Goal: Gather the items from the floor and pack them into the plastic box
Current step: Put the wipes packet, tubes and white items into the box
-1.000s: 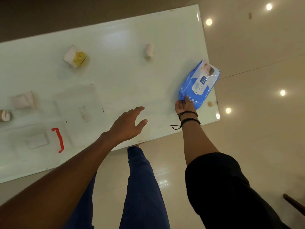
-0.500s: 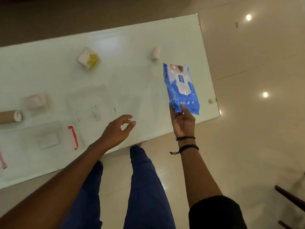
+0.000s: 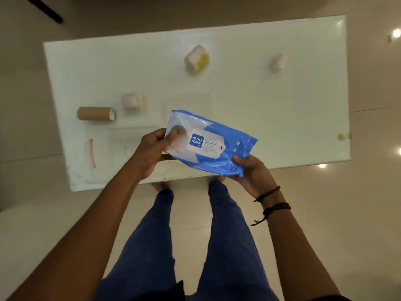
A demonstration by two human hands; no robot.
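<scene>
Above the white mat's near edge (image 3: 282, 157), the blue-and-white soft plastic wet-wipes pack (image 3: 219, 146) is pinched at opposite ends by left hand (image 3: 152, 148) and right hand (image 3: 252, 172); best kept level and lowered flat into the clear plastic box with red latch (image 3: 108, 148) at the near-left corner.

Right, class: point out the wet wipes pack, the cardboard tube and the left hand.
wet wipes pack (image 3: 206, 143): head view, on its white label flap.
cardboard tube (image 3: 94, 113): head view, on its brown side.
left hand (image 3: 152, 153): head view, on its back.
</scene>
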